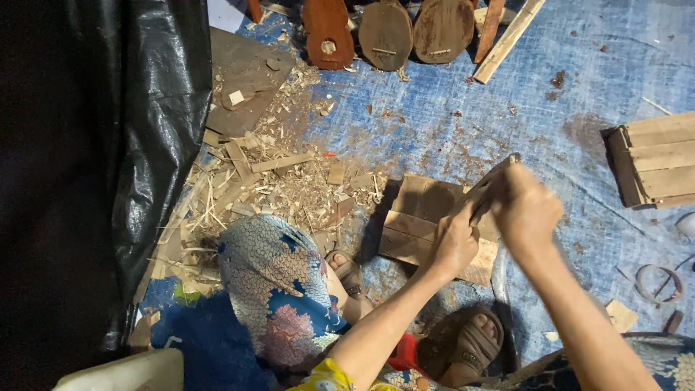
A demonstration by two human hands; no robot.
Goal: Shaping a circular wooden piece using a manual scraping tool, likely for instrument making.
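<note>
Patterned trouser knee [279,286] and sandalled feet [470,344] closest below, planted on blue tarp [449,116] either side of a low wooden block [420,217]. Left hand [455,242] clenched round the lower end of a thin curved wood strip [486,185], right hand [527,210] clamped over its upper part, strip held slanting just above the block, near its right edge; whether a blade sits under the right hand cannot be told, blurred by motion. Best kept steady: lower end braced against the block, wrists firm, strokes short and directed away from the holding fingers and from the toes close beneath. Worth watching the grain of so thin a piece, likely to split if forced. Shavings and offcuts [268,181] heaped to the left beside black plastic sheeting [108,145]; three rounded wooden bodies [387,32] lined up at the far edge; slatted crate [655,159] well apart on the right
</note>
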